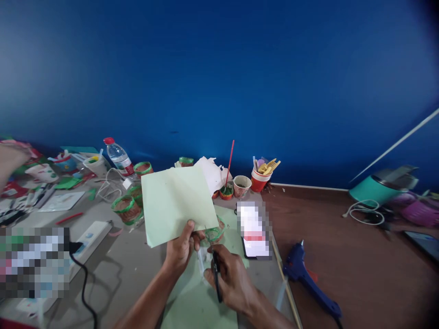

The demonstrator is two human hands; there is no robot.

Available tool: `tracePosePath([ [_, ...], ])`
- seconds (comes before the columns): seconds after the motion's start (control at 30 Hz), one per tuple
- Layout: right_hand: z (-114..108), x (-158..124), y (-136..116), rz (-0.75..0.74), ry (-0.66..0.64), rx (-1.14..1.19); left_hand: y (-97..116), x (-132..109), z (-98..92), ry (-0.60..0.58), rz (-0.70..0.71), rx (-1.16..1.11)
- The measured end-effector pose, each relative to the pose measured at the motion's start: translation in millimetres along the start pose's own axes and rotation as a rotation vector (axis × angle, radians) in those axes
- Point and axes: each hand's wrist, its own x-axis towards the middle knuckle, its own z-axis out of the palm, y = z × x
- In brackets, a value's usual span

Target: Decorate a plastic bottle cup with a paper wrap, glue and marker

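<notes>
My left hand (181, 249) grips a pale green paper sheet (176, 201) by its lower edge, thumb on the front. Black-handled scissors (216, 274) are in my right hand (231, 278), its fingers wrapped round the handles. The blades point up at the sheet's lower right corner. Behind the blades sits a round cup with a green rim (215, 232), partly hidden. Under my hands lies another green sheet (195, 306). A clear strip (200, 262) shows between my hands; what holds it is unclear.
A blurred-out phone (254, 230) lies right of my hands, with a blue glue gun (308, 278) beyond a wooden stick (286, 281). Cups, a bottle (120, 157) and a red cup of yellow utensils (260, 178) stand behind. A power strip (91, 244) lies left. Someone's arm (12, 162) shows far left.
</notes>
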Motion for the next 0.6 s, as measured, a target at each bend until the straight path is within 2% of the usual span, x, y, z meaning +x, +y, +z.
tracePosePath([
  [0.13, -1, 2, -4, -0.01, 0.001, -0.018, -7, -2, -3.3, -0.047, -0.052, 0.073],
  [0.3, -1, 1, -4, -0.008, 0.013, -0.043, -12, -2, -5.5, -0.104, 0.022, 0.129],
  [0.43, -1, 1, -5, -0.009, 0.018, -0.06, -8, -4, -2.6, -0.111, 0.076, 0.172],
  [0.6, 0, 2, -6, -0.008, 0.027, -0.091, 0, -7, 1.5, -0.116, 0.077, 0.247],
])
